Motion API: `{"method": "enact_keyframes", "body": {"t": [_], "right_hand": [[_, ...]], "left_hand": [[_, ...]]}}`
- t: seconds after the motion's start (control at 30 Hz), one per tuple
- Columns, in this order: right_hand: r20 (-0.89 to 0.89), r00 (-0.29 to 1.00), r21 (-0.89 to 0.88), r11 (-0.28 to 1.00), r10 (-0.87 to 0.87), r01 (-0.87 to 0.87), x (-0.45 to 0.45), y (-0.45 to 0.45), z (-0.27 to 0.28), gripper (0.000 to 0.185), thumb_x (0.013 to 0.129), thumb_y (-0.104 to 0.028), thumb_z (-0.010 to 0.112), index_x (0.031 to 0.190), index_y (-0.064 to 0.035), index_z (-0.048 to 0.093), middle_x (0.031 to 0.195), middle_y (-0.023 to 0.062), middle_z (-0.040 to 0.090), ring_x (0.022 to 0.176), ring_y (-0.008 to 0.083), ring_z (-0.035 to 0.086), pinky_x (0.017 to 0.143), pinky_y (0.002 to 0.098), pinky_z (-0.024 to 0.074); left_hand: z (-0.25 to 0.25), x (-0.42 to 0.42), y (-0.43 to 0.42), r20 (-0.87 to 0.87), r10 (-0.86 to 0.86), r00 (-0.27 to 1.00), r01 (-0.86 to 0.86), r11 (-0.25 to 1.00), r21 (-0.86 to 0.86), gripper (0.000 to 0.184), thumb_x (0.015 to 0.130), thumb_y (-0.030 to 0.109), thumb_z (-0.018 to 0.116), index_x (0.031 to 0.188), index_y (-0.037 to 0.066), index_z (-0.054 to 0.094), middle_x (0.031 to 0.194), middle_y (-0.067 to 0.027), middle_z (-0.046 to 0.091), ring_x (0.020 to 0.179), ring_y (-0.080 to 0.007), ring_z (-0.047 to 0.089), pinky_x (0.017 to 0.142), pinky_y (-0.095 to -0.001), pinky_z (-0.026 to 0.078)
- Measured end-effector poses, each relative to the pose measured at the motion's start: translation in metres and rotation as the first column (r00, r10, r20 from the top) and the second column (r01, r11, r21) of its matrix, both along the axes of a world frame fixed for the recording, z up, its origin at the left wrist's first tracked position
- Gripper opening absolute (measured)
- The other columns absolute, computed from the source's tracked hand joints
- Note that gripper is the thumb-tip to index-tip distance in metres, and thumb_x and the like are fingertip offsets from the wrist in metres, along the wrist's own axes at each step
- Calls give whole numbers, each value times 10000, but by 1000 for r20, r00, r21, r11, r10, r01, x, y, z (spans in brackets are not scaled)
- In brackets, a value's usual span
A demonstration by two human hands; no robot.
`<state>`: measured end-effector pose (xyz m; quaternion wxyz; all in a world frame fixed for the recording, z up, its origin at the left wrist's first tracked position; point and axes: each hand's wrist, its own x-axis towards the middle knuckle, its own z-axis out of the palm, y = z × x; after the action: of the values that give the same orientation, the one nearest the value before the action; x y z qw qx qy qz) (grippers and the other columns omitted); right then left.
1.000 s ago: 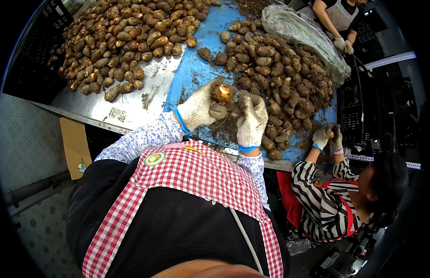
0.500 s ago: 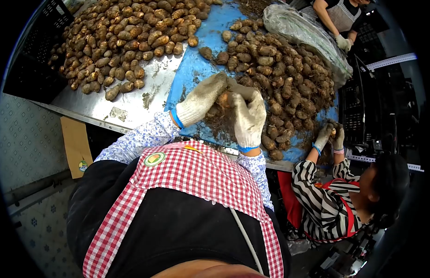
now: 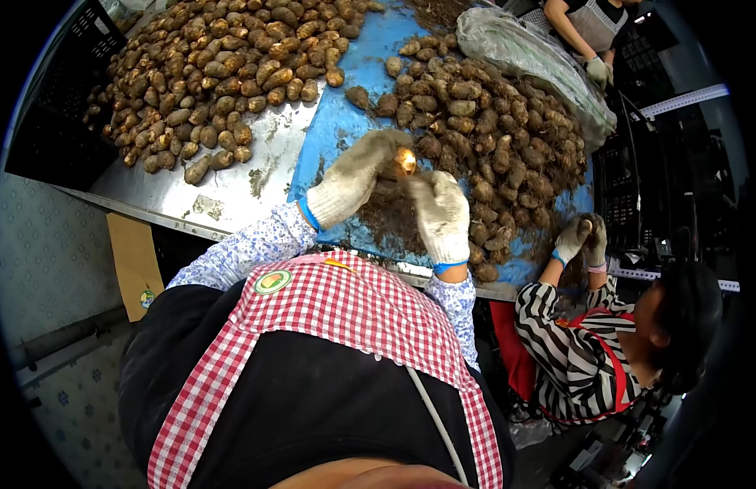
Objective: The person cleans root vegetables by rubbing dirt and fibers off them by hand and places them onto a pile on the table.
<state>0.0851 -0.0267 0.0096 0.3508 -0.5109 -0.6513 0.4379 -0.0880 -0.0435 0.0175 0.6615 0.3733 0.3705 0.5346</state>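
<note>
One-handedly gripping a tuber (image 3: 405, 161) in the gloved left hand (image 3: 356, 173), curling the left fingers close around it with no gap showing, and letting its pale, bare end peek past the fingertips, apparently to leave that face free toward the right hand (image 3: 443, 213). Bending the right fingers inward just beside the tuber, but not showing clearly, being blurred and seen from behind, whether gripping anything or nothing. Holding both hands over loose soil (image 3: 386, 222) and a blue sheet (image 3: 363, 65), probably letting the sheet catch the dirt. Having a heap of root-haired tubers (image 3: 508, 122) just beyond the right fingers, perhaps for short reach. Having the smoother tubers (image 3: 223, 73) well off to the left of the left fingers, on the metal tabletop (image 3: 284, 134), presumably separating the two lots. Seeing, well right of the right fingers, a co-worker's gloved hands (image 3: 570, 238) being held close together.
</note>
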Motion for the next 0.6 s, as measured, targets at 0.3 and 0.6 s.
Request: {"method": "enact_keyframes", "body": {"t": [0.3,0.6], "right_hand": [[404,911,505,850,-82,-148,-20,-11,-1,170,851,-63,641,692,-55,581,675,123,564,633,292,583,590,387,486],[-106,992,499,859,-69,113,-14,5,-16,317,816,-126,759,1081,-16,623,1005,161,660,880,266,647,789,365,534]], "left_hand": [[-30,1,6,13,-1,1000,-2,966,258,423,1063,312,341,1361,29,443,1289,-117,511,1176,-221,515,1030,-372,439],[-24,-7,1,-548,360,755,18,824,566,352,1034,156,345,1356,70,458,1290,-97,511,1145,-212,548,936,-370,505]]}}
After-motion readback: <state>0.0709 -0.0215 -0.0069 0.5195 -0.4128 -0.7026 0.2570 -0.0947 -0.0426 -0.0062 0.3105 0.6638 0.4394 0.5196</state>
